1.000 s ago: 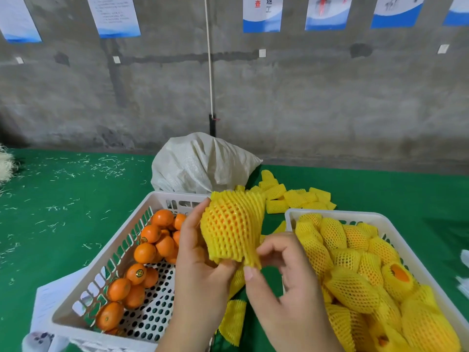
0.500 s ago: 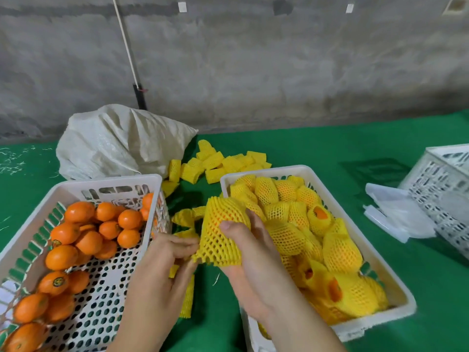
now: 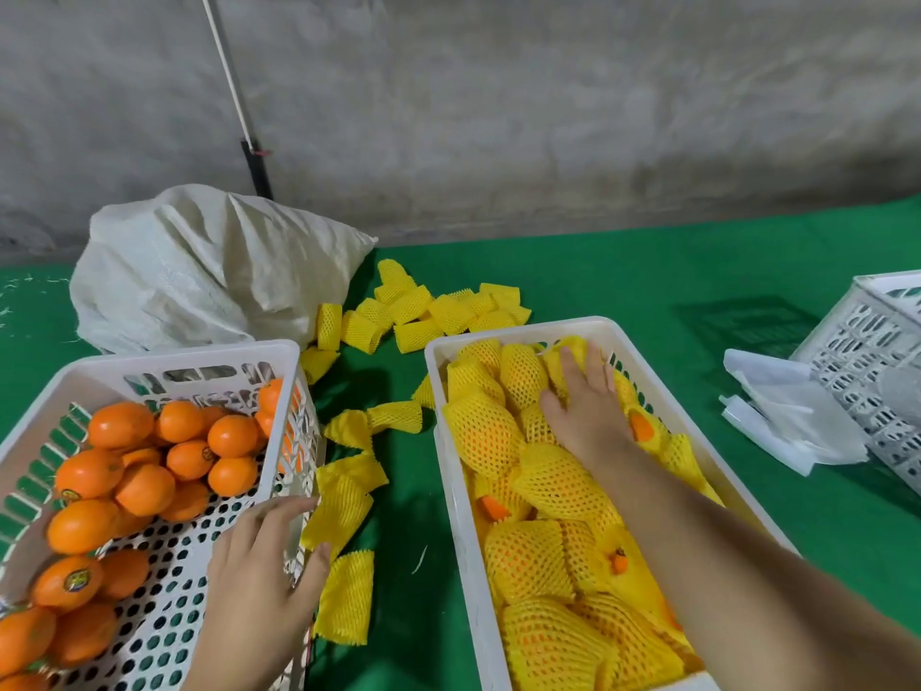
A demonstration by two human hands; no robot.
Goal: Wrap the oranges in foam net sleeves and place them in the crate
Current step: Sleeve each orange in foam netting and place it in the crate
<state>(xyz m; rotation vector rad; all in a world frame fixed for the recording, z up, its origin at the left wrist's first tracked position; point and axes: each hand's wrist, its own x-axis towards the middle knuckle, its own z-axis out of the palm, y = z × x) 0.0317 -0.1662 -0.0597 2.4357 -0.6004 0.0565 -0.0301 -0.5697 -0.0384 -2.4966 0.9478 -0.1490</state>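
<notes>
White perforated plastic crates (image 3: 451,371), spongy yellow foam-net sleeves (image 3: 344,595), glossy orange peel (image 3: 231,435), woven sack (image 3: 209,266), green felt-like cloth (image 3: 598,271).

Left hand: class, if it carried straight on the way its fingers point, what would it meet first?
Probably the empty yellow foam sleeve just beyond the left hand, over the rim of the crate of bare oranges. Its fingertips look nearly on it; depth is uncertain.
</notes>
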